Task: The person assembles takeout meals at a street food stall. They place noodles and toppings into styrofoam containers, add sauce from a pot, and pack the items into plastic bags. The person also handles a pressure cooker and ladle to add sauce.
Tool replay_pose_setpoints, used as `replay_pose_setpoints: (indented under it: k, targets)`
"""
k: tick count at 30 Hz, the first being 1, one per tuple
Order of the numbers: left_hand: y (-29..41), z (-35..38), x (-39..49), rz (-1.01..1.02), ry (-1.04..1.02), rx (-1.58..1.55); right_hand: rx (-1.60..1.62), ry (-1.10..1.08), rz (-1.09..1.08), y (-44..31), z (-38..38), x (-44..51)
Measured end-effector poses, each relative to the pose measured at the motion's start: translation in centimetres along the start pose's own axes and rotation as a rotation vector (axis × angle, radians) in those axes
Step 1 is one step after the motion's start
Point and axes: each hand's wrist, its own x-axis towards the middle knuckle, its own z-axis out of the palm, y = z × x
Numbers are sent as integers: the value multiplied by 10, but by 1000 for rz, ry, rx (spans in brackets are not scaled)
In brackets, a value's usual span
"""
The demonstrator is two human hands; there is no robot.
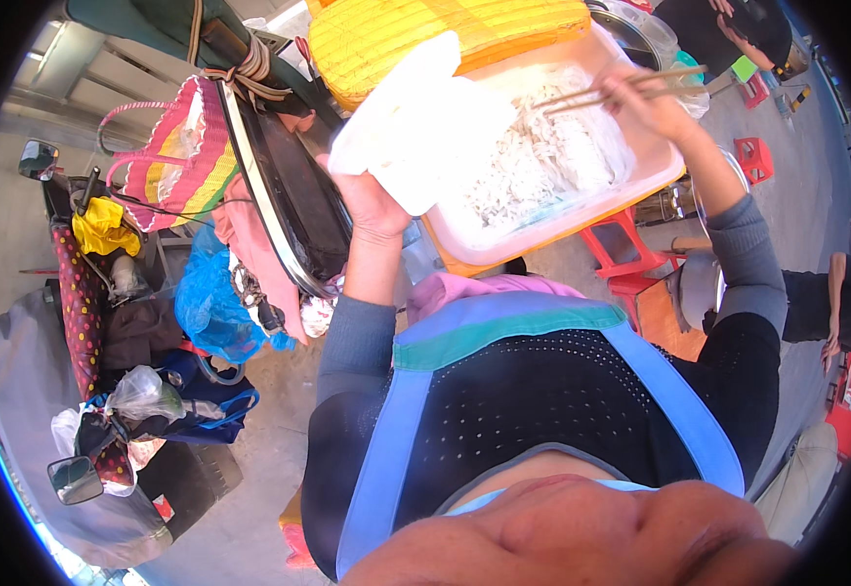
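My left hand holds a white sheet or container from below, so overexposed that its kind and contents cannot be told. In my right hand is a pair of wooden chopsticks, their tips over white noodles. The noodles lie in loose strands on clear plastic inside a large pale tub. The white thing hides part of the tub's left side. Behind the tub stands a yellow ribbed container or cover.
On the left are a striped woven basket, a blue plastic bag and a scooter with a mirror. Red stools stand to the right, below the tub. Other people are at the right side.
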Motion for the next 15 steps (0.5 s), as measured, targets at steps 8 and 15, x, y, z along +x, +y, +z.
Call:
replay_pose_setpoints:
  k: [8, 15]
  targets:
    - [10, -12, -26, -53, 56, 88, -764, -1109, -407, 148, 200, 52]
    - [6, 20, -31, -385, 47, 193, -595, -723, -280, 66, 138, 84]
